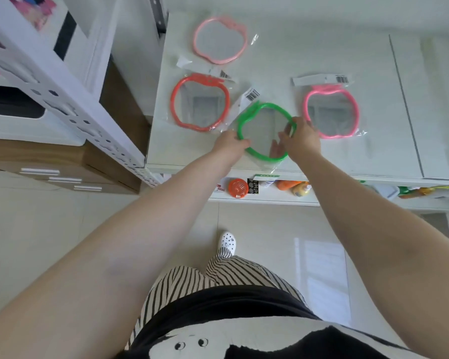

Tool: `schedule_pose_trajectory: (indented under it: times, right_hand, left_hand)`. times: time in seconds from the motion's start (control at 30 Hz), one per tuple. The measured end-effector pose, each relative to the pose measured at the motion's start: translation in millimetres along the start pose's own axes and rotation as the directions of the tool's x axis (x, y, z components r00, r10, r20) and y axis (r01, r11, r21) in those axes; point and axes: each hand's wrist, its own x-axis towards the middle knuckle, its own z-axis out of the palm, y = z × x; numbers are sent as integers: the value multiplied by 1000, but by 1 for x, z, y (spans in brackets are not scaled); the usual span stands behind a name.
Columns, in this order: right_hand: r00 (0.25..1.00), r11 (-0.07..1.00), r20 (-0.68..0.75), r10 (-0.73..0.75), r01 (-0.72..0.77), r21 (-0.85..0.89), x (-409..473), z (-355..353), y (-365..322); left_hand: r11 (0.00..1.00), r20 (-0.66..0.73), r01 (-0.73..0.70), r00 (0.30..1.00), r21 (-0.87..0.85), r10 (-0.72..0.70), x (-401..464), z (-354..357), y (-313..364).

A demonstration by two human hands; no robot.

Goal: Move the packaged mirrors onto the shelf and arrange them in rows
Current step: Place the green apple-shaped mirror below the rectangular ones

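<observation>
Green packaged mirror [266, 132] on the white shelf [373, 73], gripped at both rims by left hand [232, 143] and right hand [300, 138] (placement step). Red mirror [199, 102] at 9 o'clock, pink mirror [332, 114] at 3. Next: square it into their row.

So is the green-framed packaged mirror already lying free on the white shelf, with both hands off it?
No, the left hand and right hand both grip the green-framed packaged mirror at opposite edges of its frame over the white shelf.
</observation>
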Motion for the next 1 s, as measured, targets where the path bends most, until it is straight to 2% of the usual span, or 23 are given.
schedule_pose_trajectory:
  times: [0.07,0.17,0.3,0.43,0.5,0.6,0.73,0.87,1.0]
  right_hand:
    - [999,999,-13,34,-34,-2,-1,3,1]
    - [991,992,-41,129,-129,5,-11,4,4]
    - [958,950,-47,283,-274,154,-37,13,5]
    - [936,877,1,352,-331,349,-68,22,-4]
    - [921,838,-38,387,-334,432,-87,24,-5]
    - [906,809,-91,414,-321,493,-116,25,-4]
    - [920,611,1,393,-262,747,-160,20,-3]
    - [884,486,-4,468,-254,836,-192,7,20]
    - [817,415,-26,576,-265,871,-213,-11,68]
  left_hand:
    - [992,-1,63,998,-112,-63,8,3,-1]
    - [986,17,97,995,-135,-96,14,6,-1]
    - [999,0,-34,999,-37,34,4,8,1]
    - [989,-3,-146,989,4,146,-7,-5,-5]
    - [977,-5,-214,977,-16,214,-11,-24,-13]
    - [956,69,-288,954,-57,292,-19,-54,-26]
    - [962,179,-266,945,-69,274,-33,-61,-29]
    - [952,293,-298,906,-75,307,-49,-29,-25]
    - [910,410,-415,827,-18,385,-70,19,-17]
